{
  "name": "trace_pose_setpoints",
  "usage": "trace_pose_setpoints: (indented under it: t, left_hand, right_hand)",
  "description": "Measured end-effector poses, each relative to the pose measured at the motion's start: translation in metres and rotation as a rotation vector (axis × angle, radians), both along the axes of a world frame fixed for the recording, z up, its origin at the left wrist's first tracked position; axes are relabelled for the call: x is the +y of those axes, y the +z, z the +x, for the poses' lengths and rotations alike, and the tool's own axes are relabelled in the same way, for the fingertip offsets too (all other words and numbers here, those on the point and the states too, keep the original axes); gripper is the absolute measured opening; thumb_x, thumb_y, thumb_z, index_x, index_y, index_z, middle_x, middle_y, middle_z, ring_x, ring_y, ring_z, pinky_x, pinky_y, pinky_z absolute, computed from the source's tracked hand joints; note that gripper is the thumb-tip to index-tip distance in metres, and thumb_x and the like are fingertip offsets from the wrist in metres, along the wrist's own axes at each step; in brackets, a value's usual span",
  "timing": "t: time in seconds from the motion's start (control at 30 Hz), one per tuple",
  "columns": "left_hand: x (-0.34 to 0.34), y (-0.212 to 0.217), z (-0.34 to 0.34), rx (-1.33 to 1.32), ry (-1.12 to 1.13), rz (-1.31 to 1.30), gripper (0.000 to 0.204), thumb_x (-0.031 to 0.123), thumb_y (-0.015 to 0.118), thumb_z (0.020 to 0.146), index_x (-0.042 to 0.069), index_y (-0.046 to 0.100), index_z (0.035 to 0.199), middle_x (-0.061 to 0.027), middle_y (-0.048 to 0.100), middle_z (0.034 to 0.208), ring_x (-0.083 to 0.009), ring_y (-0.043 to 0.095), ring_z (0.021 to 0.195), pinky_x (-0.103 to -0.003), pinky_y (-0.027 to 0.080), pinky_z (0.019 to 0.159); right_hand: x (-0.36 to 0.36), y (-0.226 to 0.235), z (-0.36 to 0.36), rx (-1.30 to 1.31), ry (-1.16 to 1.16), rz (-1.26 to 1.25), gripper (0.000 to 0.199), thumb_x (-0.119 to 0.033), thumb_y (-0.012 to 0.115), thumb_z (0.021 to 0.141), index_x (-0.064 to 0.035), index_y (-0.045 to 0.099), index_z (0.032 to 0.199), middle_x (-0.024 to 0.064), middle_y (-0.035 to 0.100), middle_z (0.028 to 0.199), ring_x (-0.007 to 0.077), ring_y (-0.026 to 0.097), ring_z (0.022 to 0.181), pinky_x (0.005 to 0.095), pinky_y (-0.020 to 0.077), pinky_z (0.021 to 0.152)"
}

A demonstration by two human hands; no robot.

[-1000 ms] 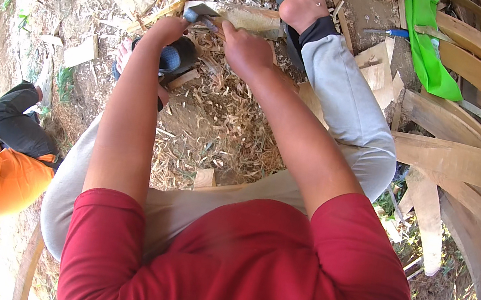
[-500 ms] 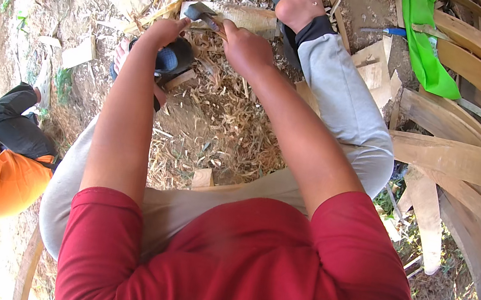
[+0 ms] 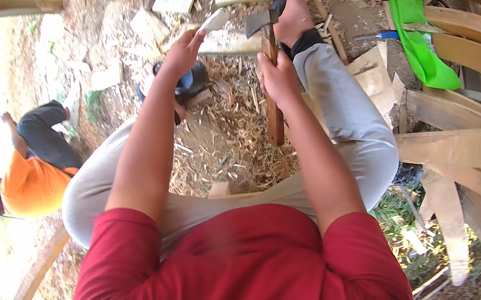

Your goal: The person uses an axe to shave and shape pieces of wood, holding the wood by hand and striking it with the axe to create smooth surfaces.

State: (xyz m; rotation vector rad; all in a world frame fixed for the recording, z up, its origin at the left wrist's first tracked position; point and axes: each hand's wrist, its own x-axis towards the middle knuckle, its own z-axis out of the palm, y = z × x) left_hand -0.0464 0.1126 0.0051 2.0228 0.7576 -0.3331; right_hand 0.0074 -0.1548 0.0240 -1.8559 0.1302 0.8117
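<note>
Overhead, hatchet (image 3: 261, 21) near plank edge (image 3: 233, 44)

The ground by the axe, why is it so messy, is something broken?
Nothing looks broken. Wood chips and shavings lie strewn over the dirt between the legs, with offcut blocks beyond. The right hand grips a hatchet by its handle; the left hand holds a pale wood piece.

We saw no labels, signs or screens; the only package-like thing was a bright green plastic bag (image 3: 420, 43) at upper right.
</note>
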Motion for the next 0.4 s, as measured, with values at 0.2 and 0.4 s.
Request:
trace_pose_setpoints:
  t: [0.2, 0.4]
  left_hand:
    - [-0.081, 0.134, -0.004, -0.372, 0.019, -0.146, 0.064, 0.059, 0.044, 0.109, -0.002, 0.062, 0.112, -0.0019, 0.058, 0.090, -0.0138, 0.049, 0.086, -0.031, 0.042, 0.077]
    - [-0.144, 0.241, -0.047, -0.515, -0.148, -0.233, 0.080, 0.057, 0.054, 0.106, -0.002, 0.038, 0.158, -0.0171, 0.064, 0.135, -0.0211, 0.057, 0.127, -0.031, 0.040, 0.111]
  right_hand:
    - [-0.062, 0.127, -0.014, -0.065, -0.173, 0.421, 0.032, -0.028, 0.064, 0.104, -0.0017, 0.057, 0.120, 0.0021, 0.062, 0.079, 0.0092, 0.055, 0.050, 0.0282, 0.0460, 0.047]
    - [-0.099, 0.249, -0.053, -0.220, -0.230, 0.812, 0.049, -0.030, 0.072, 0.099, -0.0026, 0.053, 0.135, 0.0088, 0.072, 0.102, 0.0087, 0.056, 0.052, 0.0243, 0.0456, 0.047]
